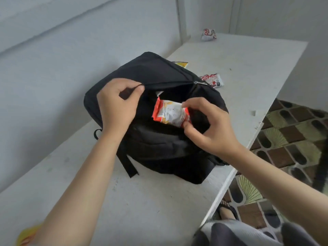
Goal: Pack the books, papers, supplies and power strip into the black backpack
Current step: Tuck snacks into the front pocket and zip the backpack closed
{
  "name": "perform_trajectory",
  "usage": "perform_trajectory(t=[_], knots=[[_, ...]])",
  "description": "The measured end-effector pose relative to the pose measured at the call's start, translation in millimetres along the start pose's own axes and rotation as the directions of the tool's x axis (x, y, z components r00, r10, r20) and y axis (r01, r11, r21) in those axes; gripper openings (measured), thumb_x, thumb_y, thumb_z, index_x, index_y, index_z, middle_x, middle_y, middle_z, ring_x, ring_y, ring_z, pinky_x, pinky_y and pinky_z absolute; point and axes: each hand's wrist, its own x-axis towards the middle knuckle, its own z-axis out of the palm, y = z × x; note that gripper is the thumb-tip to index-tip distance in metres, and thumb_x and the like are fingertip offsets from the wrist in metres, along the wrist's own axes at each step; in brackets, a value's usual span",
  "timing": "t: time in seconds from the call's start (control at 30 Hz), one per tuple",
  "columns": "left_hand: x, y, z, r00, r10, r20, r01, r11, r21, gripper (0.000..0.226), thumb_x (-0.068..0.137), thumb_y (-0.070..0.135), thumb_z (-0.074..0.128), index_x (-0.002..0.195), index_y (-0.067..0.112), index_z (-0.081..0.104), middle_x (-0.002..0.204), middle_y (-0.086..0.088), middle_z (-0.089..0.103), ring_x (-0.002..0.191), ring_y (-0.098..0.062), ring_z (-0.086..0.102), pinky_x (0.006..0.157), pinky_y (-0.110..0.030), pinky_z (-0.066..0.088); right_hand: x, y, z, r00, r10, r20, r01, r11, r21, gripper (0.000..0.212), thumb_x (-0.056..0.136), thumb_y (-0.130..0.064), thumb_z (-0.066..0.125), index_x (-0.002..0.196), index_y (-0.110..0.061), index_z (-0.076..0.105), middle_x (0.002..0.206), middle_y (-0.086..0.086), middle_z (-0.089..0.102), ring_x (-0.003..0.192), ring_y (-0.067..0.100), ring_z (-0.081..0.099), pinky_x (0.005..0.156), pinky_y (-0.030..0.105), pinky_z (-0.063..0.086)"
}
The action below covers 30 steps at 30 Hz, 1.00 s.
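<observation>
Nearest the camera, beside the left forearm, a blurred yellow object (26, 233) lies at the edge of the white table (142, 201); what it is cannot be told.

Further in, a snack packet (170, 112), orange-red at the ends and white across the middle, is pinched by the right hand (209, 128). The forefinger is set on its upper edge and the thumb under its lower corner, with the remaining fingers loosely curled and touching nothing. Only the packet's right end is held. From that grip the packet runs away to the left, its long axis lying across the mouth of the black backpack (156, 68) and slanting slightly upward at the free end. The packet is already at the opening, with dark interior directly below and beyond the grip.

To the left of the grip, the upper lip of the opening is pinched between thumb and curled fingers of the left hand (117, 107) and lifted, so the mouth is held wide. The zip pull (200, 83) sits just beyond the grip, at the right end of the opening.

The packet is judged to be mid-insertion. The next move would probably be a short push down and away by the right hand, which already holds it, while the lip is held up by the left.

Beyond the grip a red and white packet (212, 80) lies just beside the bag, a yellow packet (181, 64) shows behind it, and a crumpled packet (209, 34) lies well apart at the far corner.
</observation>
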Motion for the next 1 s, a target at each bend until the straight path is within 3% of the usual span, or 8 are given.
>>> perform_trajectory(t=[0.13,0.43,0.53,0.63,0.73,0.83,0.93,1.0], knots=[[21,7,-5,0.987,0.099,-0.129,-0.095,0.995,0.038,0.01,0.081,0.024,0.069,0.083,0.015,0.074,0.089,0.009,0.064,0.087,-0.011,0.063,0.079,-0.028,0.052,10,-4,6,0.997,0.007,0.071,0.01,0.972,-0.236,0.031,0.083,-0.027,0.062,0.113,-0.018,0.059,0.099,-0.003,0.065,0.084,0.005,0.053,0.071,0.013,0.042],[18,8,-15,0.944,0.295,-0.15,-0.273,0.95,0.151,0.011,0.083,0.023,0.069,0.082,0.013,0.075,0.092,0.003,0.067,0.088,-0.02,0.061,0.076,-0.044,0.05,58,-5,47,0.979,-0.114,0.169,0.186,0.839,-0.511,0.028,0.076,0.0,0.062,0.102,-0.008,0.067,0.087,0.013,0.066,0.079,0.033,0.059,0.064,0.037,0.047],[18,6,-18,0.943,0.304,-0.138,-0.284,0.947,0.148,0.01,0.082,0.023,0.07,0.081,0.014,0.075,0.093,0.002,0.068,0.087,-0.02,0.061,0.075,-0.048,0.049,56,-3,53,0.935,-0.135,0.327,0.259,0.89,-0.375,0.033,0.089,-0.013,0.048,0.118,-0.013,0.064,0.115,0.012,0.066,0.103,0.031,0.062,0.085,0.039,0.05],[18,6,-20,0.938,0.323,-0.124,-0.303,0.94,0.153,0.011,0.082,0.023,0.069,0.08,0.014,0.075,0.093,0.0,0.069,0.087,-0.021,0.061,0.075,-0.048,0.048,58,3,55,0.785,0.042,0.618,0.18,0.939,-0.293,0.046,0.102,-0.024,0.031,0.148,-0.019,0.028,0.156,0.006,0.023,0.143,0.019,0.023,0.116,0.04,0.02],[20,6,-21,0.933,0.339,-0.121,-0.319,0.934,0.157,0.011,0.082,0.023,0.069,0.08,0.014,0.075,0.093,0.002,0.068,0.087,-0.02,0.061,0.076,-0.047,0.048,70,6,62,0.711,0.091,0.697,0.158,0.946,-0.285,0.048,0.104,-0.028,0.02,0.151,-0.021,0.016,0.159,0.001,0.007,0.146,0.014,0.006,0.117,0.041,0.003],[20,5,-21,0.933,0.338,-0.126,-0.317,0.935,0.158,0.011,0.082,0.023,0.069,0.079,0.014,0.075,0.094,0.001,0.068,0.087,-0.02,0.061,0.078,-0.044,0.047,76,2,70,0.835,-0.032,0.55,0.212,0.94,-0.266,0.044,0.099,-0.025,0.031,0.139,-0.01,0.044,0.146,0.014,0.042,0.134,0.027,0.039,0.111,0.043,0.026],[21,2,-23,0.922,0.366,-0.124,-0.343,0.923,0.175,0.01,0.082,0.022,0.07,0.078,0.014,0.075,0.094,0.001,0.069,0.085,-0.019,0.059,0.078,-0.044,0.046,71,2,71,0.88,-0.208,0.426,0.327,0.918,-0.225,0.043,0.09,-0.03,0.035,0.105,0.001,0.062,0.099,0.017,0.065,0.091,0.034,0.059,0.082,0.04,0.045],[22,1,-24,0.913,0.39,-0.12,-0.366,0.912,0.186,0.01,0.083,0.023,0.07,0.079,0.015,0.075,0.094,0.0,0.069,0.082,-0.019,0.059,0.078,-0.044,0.047,72,5,73,0.865,-0.216,0.453,0.34,0.916,-0.213,0.045,0.094,-0.03,0.034,0.116,-0.002,0.061,0.112,0.018,0.064,0.103,0.032,0.058,0.091,0.039,0.044]])
